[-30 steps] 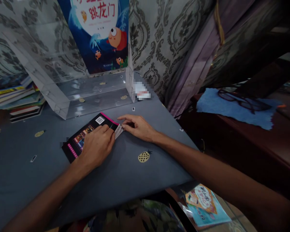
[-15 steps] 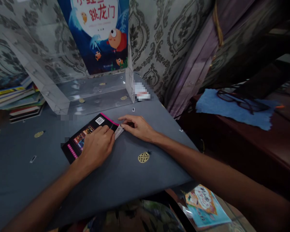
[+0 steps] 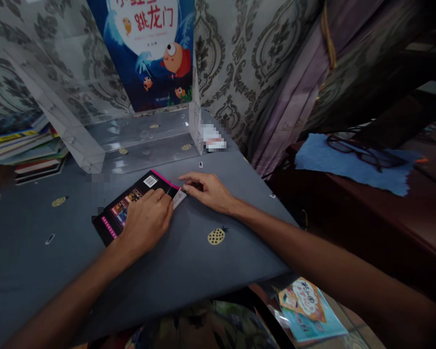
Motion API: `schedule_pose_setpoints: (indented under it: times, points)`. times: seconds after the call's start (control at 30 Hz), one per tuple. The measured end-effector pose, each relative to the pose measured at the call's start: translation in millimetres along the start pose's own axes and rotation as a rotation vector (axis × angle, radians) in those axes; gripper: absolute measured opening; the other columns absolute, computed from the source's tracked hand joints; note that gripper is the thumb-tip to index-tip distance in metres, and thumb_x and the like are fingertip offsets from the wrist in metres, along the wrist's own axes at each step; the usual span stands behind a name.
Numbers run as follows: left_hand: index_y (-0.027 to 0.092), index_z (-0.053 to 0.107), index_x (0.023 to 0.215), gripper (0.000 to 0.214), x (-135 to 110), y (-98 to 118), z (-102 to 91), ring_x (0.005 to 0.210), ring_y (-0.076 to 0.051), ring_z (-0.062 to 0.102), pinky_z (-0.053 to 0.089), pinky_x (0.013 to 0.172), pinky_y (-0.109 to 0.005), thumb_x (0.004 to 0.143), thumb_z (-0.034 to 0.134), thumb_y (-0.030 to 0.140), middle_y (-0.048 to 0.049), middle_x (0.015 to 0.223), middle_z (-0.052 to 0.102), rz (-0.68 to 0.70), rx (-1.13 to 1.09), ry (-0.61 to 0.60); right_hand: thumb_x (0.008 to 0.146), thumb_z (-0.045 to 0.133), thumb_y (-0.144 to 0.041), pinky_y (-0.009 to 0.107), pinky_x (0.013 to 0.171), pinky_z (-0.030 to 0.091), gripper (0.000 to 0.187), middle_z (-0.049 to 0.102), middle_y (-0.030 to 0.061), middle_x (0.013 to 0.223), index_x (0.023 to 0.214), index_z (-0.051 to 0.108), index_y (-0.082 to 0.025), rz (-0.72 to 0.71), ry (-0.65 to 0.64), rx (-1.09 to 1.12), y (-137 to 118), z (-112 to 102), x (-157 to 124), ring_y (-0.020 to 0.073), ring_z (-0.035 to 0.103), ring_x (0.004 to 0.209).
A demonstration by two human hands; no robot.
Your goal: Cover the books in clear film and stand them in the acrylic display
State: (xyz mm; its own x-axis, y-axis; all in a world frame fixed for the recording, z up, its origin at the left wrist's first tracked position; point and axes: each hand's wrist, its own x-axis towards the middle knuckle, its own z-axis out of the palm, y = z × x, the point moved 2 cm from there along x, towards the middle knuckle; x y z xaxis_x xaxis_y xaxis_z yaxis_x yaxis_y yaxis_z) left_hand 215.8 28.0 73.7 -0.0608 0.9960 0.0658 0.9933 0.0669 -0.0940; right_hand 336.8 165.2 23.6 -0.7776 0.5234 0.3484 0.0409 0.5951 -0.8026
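A black paperback book (image 3: pixel 145 191) with a pink spine edge, a barcode and small colour pictures lies back cover up on the table. My left hand (image 3: pixel 147 218) rests on it with curled fingers, gripping near its right-hand edge. A strip of white pages (image 3: pixel 179 199) shows under the cover at the right corner. Beside that corner is my right hand (image 3: pixel 209 192), fingers bent but apart, the thumb tip at or very near the page edge. The left fingertips are hidden behind the knuckles.
A clear acrylic stand (image 3: pixel 148 154) holds a blue picture book (image 3: pixel 160 72) at the back. Stacked books (image 3: pixel 25 145) lie at left. On the right, glasses (image 3: pixel 366 152) sit on a blue cloth (image 3: pixel 312 155). Colourful booklets (image 3: pixel 312 310) lie below the table edge.
At the right corner the cover lies slightly further over the white pages than before. Both hands have barely moved.
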Motion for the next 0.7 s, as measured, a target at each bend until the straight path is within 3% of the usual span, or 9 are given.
schedule_pose_setpoints:
  times: [0.23, 0.7]
  points:
    - [0.016, 0.069, 0.088, 0.032, 0.9, 1.5, -0.6, 0.090, -0.024, 0.064, 0.041, 0.061, -0.031, 0.101, 0.041, 0.024, -0.0082, 0.092, 0.068, -0.014, 0.019, -0.041, 0.091, 0.054, -0.023, 0.024, 0.060, 0.042, 0.029, 0.074, 0.0037, 0.085, 0.113, 0.071, -0.015, 0.021, 0.055, 0.055, -2.6, -2.8, 0.4, 0.0119, 0.060, 0.067]
    - [0.015, 0.068, 0.090, 0.033, 0.0, 5.3, 0.8, 0.093, -0.026, 0.064, 0.041, 0.058, -0.032, 0.102, 0.039, 0.024, -0.0094, 0.093, 0.068, 0.010, 0.065, -0.043, 0.090, 0.050, -0.020, 0.024, 0.060, 0.044, 0.030, 0.074, 0.0033, 0.082, 0.110, 0.072, -0.015, 0.004, 0.102, 0.084, -6.7, -2.6, -2.8, 0.0101, 0.057, 0.061]
